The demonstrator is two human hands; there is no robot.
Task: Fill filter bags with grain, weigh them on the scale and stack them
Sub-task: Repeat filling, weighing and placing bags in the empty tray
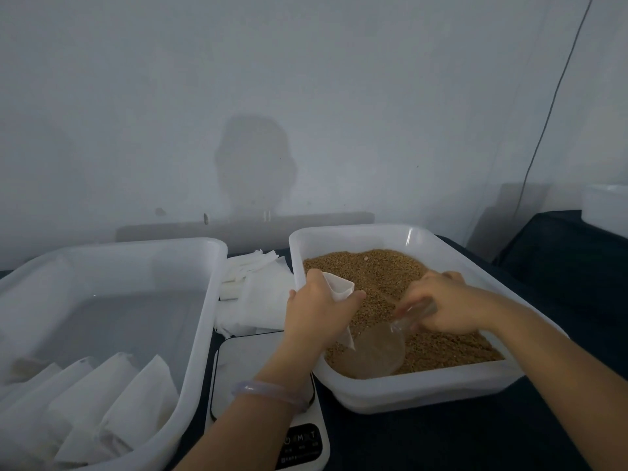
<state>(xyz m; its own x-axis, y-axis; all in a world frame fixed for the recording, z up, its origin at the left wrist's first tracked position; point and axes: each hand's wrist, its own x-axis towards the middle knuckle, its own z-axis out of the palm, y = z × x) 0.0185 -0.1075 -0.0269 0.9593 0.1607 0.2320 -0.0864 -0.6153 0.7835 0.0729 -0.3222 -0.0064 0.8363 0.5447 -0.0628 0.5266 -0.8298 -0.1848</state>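
Left tub (207,294): filled bags (136,396) leaning near. Between the tubs: empty bags (258,294) far, scale (248,368) near. The left hand (316,311), fingers curled round a filter bag (339,287), holds it over the grain (370,266) in the right tub (424,392). The right hand (441,307) grips a clear scoop (377,355) dipped in grain. Risk: a sagging bag mouth would let poured grain spill.
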